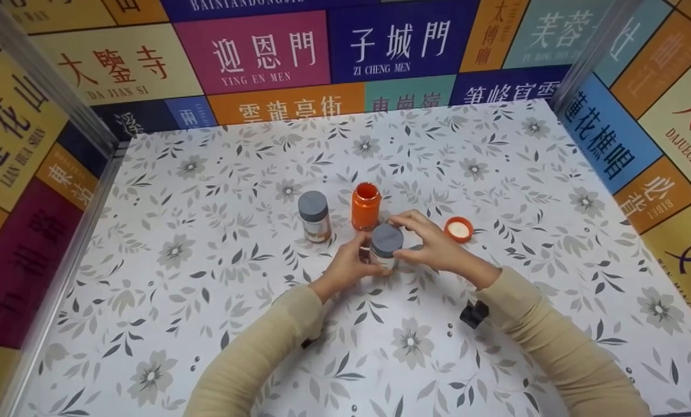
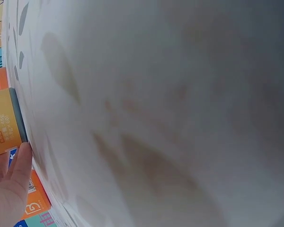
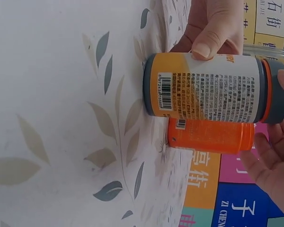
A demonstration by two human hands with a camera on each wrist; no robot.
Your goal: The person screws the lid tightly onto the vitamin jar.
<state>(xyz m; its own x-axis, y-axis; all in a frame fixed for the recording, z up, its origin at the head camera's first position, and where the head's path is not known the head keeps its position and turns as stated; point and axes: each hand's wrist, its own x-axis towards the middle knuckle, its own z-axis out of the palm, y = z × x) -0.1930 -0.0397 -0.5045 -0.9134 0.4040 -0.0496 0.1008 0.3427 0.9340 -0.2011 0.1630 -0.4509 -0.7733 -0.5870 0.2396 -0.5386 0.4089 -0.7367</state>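
My left hand [image 1: 350,263] grips the body of a jar [image 3: 203,87] with a white and orange label, low near the tabletop. With thumb and fingertips, my right hand [image 1: 435,246] pinches its grey lid [image 1: 387,240]. An orange ring shows beneath that lid in the right wrist view. Right behind the jar stands an orange bottle [image 1: 365,208], uncapped, its mouth facing up. A second grey-lidded jar [image 1: 314,215] is upright to the left. The left wrist view catches only part of the held jar [image 2: 4,123] and the left fingers at its base.
An orange cap [image 1: 459,230] lies inside up, to the right of the right hand. The table [image 1: 218,301] wears a floral cover, and panels with large lettering [image 1: 252,52] rise behind it and at both sides. A black wrist device [image 1: 474,314] hangs by the right sleeve.
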